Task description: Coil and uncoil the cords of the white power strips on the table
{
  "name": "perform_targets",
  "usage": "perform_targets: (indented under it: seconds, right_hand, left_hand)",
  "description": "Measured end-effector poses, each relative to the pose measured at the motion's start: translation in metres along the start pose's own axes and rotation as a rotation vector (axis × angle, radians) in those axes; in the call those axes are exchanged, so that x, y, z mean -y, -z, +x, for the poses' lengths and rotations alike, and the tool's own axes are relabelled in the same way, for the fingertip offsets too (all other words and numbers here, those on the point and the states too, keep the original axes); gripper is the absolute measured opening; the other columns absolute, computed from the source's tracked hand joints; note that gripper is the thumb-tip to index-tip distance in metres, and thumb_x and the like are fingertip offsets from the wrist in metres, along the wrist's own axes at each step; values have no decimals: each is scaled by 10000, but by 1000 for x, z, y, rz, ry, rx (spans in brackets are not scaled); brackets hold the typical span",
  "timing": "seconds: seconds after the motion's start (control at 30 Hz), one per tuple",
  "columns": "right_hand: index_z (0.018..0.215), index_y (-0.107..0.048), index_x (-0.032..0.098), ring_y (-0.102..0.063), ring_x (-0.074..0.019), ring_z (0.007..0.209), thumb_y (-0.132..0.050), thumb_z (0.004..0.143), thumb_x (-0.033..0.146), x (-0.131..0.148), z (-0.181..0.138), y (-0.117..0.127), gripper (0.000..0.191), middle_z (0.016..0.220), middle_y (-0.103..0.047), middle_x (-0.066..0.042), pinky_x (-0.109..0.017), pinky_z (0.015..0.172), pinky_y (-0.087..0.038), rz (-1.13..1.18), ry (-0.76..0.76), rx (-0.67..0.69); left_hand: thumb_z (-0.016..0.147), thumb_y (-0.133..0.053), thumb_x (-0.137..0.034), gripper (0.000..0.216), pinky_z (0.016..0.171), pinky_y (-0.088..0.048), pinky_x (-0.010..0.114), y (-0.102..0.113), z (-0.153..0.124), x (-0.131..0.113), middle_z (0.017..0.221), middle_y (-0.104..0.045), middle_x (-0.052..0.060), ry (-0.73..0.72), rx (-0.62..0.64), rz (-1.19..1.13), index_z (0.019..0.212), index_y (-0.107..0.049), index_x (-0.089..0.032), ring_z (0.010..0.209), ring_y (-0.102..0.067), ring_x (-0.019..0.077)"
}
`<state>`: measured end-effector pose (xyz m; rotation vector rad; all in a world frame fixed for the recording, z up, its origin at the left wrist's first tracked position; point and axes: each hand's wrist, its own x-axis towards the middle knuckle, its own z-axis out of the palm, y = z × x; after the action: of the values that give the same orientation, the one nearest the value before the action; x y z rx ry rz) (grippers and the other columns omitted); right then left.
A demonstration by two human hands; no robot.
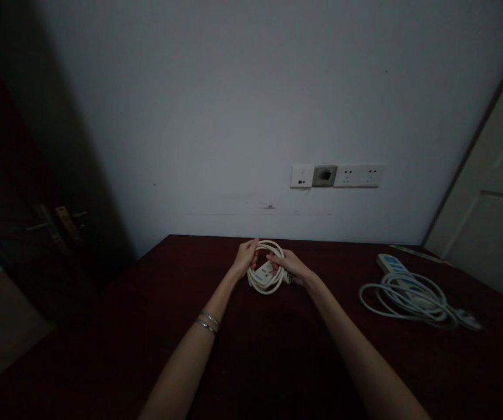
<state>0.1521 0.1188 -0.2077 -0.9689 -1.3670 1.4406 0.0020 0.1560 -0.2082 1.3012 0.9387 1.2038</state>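
A white power strip with its cord wound in loops [267, 279] is held just above the dark red table [190, 326], near the table's far edge. My left hand [246, 256] grips the left side of the coil, fingers closed round the loops. My right hand [290, 266] is closed on the right side of the same coil. Thin bangles circle my left wrist.
A second power strip with a loose white cord [408, 291] lies on the table at the right. Wall sockets [337, 175] sit in the white wall above. A dark door [24, 221] stands at the left, a white door [491, 210] at the right.
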Motion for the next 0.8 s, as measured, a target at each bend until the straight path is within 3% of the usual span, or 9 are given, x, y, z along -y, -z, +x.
perform_targets:
  seconds: [0.1,0.2,0.37,0.57,0.8]
  right_hand:
    - [750,-517,156,-500,-81,368,-711,645,421,-6,3,3,345,445,-500,67,-189,399,-426,10,-14,-31]
    - [722,-529,149,-501,-77,370,-695,677,415,-9,7,6,317,449,-494,58,-184,395,-428,5,-51,-53]
    - [731,-569,132,-541,-85,419,-710,687,354,-4,3,10,266,506,-561,20,-176,410,-457,-57,-129,-25]
    - [949,-589,170,-641,-139,716,-715,704,328,11,-14,16,317,836,-673,-39,-291,617,-576,-73,-254,118]
    - [1003,-551,134,-650,-125,588,-476,886,398,2,-11,18,298,776,-680,-73,-281,571,-568,-192,-412,101]
  left_hand:
    - [750,-516,-595,441,302,-203,162,2,-3,1,451,-412,-87,2,130,-12,827,-522,-161,271,-263,25]
    - [719,-528,-640,476,301,-151,161,3,-4,0,360,-250,-124,91,163,-89,713,-483,-166,263,-171,22]
    - [716,-558,-614,474,308,-113,173,4,-1,1,315,-217,-117,163,71,-76,597,-444,-170,260,-157,20]
    - [722,-554,-599,473,311,-194,181,12,7,11,325,-204,-112,176,-91,-45,555,-406,-182,279,-187,32]
    - [711,-580,-577,454,397,-354,189,10,9,27,475,-420,-61,84,-68,80,737,-562,-124,378,-380,51]
